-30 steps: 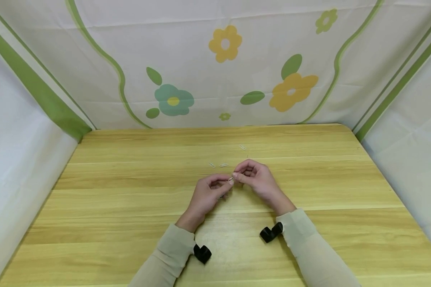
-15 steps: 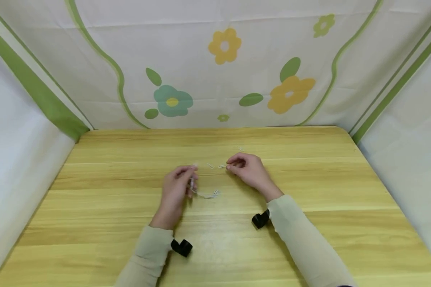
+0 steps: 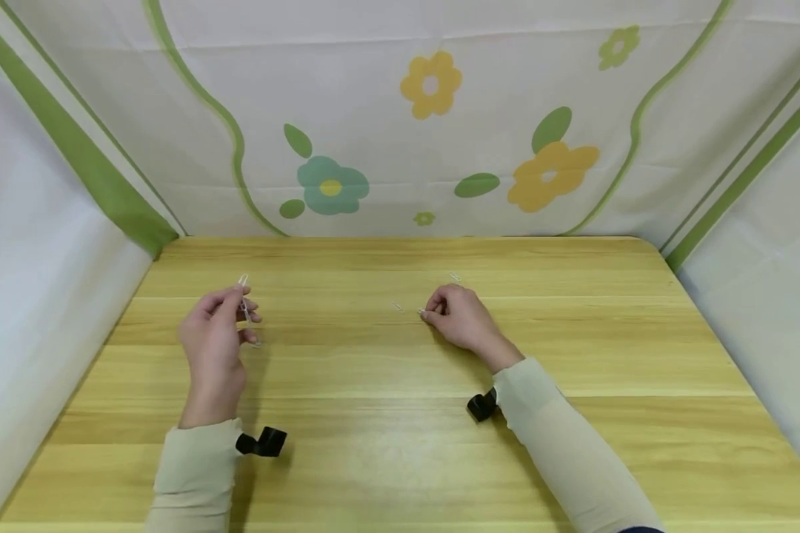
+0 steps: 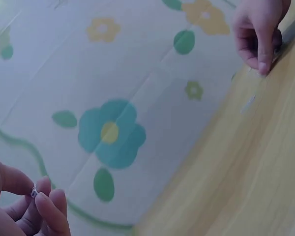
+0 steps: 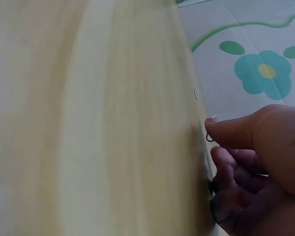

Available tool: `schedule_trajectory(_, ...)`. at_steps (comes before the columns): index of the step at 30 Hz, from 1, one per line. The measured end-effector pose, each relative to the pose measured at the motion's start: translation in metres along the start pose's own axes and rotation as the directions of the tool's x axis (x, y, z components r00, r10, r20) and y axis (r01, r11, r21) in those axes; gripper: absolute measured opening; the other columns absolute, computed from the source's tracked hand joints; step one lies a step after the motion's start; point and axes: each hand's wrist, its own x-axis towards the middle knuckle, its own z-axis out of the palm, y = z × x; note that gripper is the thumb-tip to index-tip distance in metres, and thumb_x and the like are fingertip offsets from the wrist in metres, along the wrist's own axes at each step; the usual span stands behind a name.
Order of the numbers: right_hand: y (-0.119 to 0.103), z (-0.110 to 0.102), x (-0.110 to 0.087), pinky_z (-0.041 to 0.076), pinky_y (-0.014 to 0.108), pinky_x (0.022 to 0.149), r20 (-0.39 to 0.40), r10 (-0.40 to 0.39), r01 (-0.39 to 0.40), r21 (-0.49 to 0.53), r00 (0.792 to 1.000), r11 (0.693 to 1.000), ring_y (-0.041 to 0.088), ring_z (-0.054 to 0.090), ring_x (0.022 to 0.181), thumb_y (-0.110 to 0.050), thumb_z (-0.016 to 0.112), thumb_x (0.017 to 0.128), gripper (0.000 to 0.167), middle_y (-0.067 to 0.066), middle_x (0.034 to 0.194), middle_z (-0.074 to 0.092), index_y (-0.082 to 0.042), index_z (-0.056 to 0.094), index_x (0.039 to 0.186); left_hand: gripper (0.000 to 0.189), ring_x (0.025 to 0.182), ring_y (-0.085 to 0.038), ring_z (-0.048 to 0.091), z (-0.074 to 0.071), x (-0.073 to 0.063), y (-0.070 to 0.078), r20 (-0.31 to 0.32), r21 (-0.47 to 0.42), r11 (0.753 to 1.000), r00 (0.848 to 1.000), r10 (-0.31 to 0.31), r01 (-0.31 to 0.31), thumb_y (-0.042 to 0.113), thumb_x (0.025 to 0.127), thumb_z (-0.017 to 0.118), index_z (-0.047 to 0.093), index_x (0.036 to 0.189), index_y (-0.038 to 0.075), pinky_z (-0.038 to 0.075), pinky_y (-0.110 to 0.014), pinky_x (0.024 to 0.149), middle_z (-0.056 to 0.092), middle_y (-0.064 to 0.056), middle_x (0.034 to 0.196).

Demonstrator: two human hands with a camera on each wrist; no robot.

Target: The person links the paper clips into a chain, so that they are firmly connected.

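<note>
At the left of the head view my left hand (image 3: 215, 340) is raised over the table, pinching a chain of white paper clips (image 3: 244, 280) between thumb and fingers. Part of the chain hangs down past the fingers. In the left wrist view a bit of the chain (image 4: 34, 191) shows at the fingertips. Right of centre, my right hand (image 3: 465, 318) is low at the tabletop and pinches a single paper clip (image 5: 210, 137) by thumb and forefinger. One loose paper clip (image 3: 398, 307) lies just left of it, another clip (image 3: 455, 276) farther back.
The wooden table (image 3: 373, 414) runs back to a white cloth (image 3: 387, 148) printed with flowers. White cloth walls with green bands stand at both sides. A black wrist camera (image 3: 270, 442) sticks out from the left sleeve, a second camera (image 3: 482, 406) from the right.
The hands were together at the middle. My left hand has moved far left, lifting the paper clip chain. My right hand has gone to a loose paper clip and taken hold of it.
</note>
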Motion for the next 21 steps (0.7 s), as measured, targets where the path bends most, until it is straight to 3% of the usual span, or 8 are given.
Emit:
schedule_trajectory(3,0.009,-0.004,-0.009,0.052,0.033,0.080,-0.018,0.000,0.002,0.094,1.000,0.996,0.018,0.063,0.086,-0.023,0.074,0.104,0.012,0.005,0.098,0.070,-0.013,0.069,0.101,0.016,0.067,-0.009,0.069,0.023,-0.007,-0.003,0.065,0.051,0.997,0.996,0.053,-0.056,0.021,0.108,0.068,0.074,0.109,0.006,0.050,-0.021,0.047,0.072,0.005,0.079)
schedule_trajectory(6,0.016,-0.009,-0.018,0.058,0.035,0.080,-0.010,0.027,-0.024,0.241,1.000,0.970,0.019,0.069,0.087,-0.020,0.070,0.106,0.010,0.008,0.100,0.072,-0.011,0.065,0.106,0.021,0.073,-0.010,0.073,0.053,-0.017,-0.017,0.184,0.106,0.990,0.981,0.068,-0.089,0.022,0.108,0.067,0.072,0.115,0.003,0.055,-0.022,0.052,0.073,0.004,0.083)
schedule_trajectory(8,0.021,-0.012,-0.024,0.061,0.035,0.077,0.002,0.050,-0.048,0.328,0.999,0.944,0.021,0.072,0.085,-0.019,0.068,0.108,0.010,0.011,0.100,0.073,-0.010,0.064,0.109,0.022,0.078,-0.012,0.075,0.073,-0.024,-0.032,0.271,0.130,0.989,0.962,0.036,-0.074,0.022,0.108,0.067,0.072,0.117,0.003,0.059,-0.025,0.056,0.074,0.001,0.089)
schedule_trajectory(12,0.029,-0.019,-0.033,0.062,0.034,0.072,0.005,0.078,-0.073,0.428,0.997,0.901,0.025,0.073,0.084,-0.019,0.068,0.108,0.011,0.014,0.101,0.073,-0.009,0.068,0.113,0.025,0.084,-0.016,0.076,0.104,-0.036,-0.063,0.399,0.173,0.985,0.913,-0.090,0.021,0.022,0.108,0.067,0.072,0.122,0.002,0.062,-0.028,0.062,0.077,-0.005,0.098)
schedule_trajectory(15,0.032,-0.026,-0.039,0.060,0.032,0.072,-0.022,0.090,-0.069,0.474,0.996,0.878,0.026,0.071,0.087,-0.019,0.070,0.106,0.014,0.016,0.103,0.075,-0.010,0.075,0.116,0.024,0.083,-0.017,0.076,0.118,-0.044,-0.076,0.441,0.194,0.979,0.886,-0.143,0.062,0.020,0.108,0.067,0.072,0.122,0.002,0.060,-0.026,0.059,0.078,-0.007,0.101)
schedule_trajectory(21,0.033,-0.043,-0.050,0.060,0.034,0.081,-0.043,0.072,-0.036,0.564,0.996,0.825,0.031,0.068,0.096,-0.018,0.073,0.104,0.019,0.016,0.114,0.075,-0.008,0.078,0.120,0.023,0.081,-0.015,0.074,0.133,-0.058,-0.079,0.495,0.201,0.978,0.857,-0.145,0.050,0.017,0.108,0.066,0.072,0.122,0.000,0.058,-0.025,0.056,0.079,-0.010,0.102)
